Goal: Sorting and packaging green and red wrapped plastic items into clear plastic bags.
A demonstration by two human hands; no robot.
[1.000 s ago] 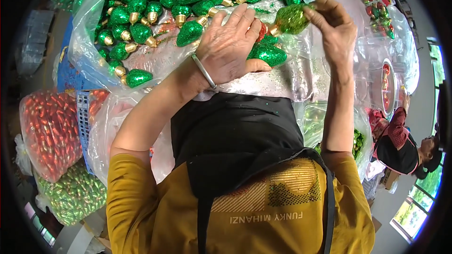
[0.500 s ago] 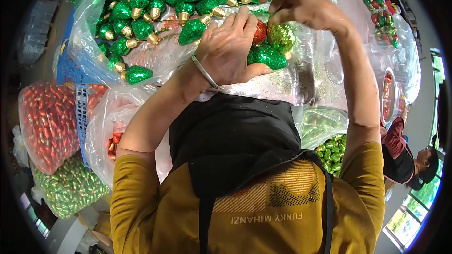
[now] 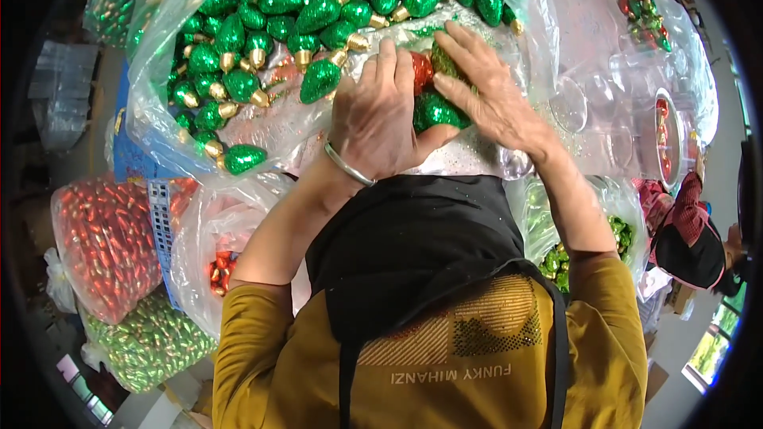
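Note:
A cluster of glittery bulb ornaments sits between my two hands on the glitter-strewn work surface point(image 3: 298, 139): a red one point(image 3: 422, 71), a dark green one point(image 3: 435, 111) and a lighter green one point(image 3: 445, 62). My left hand point(image 3: 372, 115) wraps the cluster's left side, fingers close together and thumb reaching beneath the dark green bulb. From the other side, my right hand point(image 3: 493, 95) lays its fingers over the light green bulb, partly covering it. Just left of my left fingers lies a loose green bulb ornament point(image 3: 320, 81) with a gold cap.
Many green bulb ornaments point(image 3: 318, 12) fill an open clear plastic bag point(image 3: 147, 115) ahead. Bags of red ornaments point(image 3: 107, 242) and green ornaments point(image 3: 151, 342) stand at left. Clear plastic containers point(image 3: 616, 131) are at right, with another person point(image 3: 690, 242) beyond.
My right hand has come down and left from its raised, curled pose onto the cluster. My left hand stays on the ornaments. The whole view has shifted slightly.

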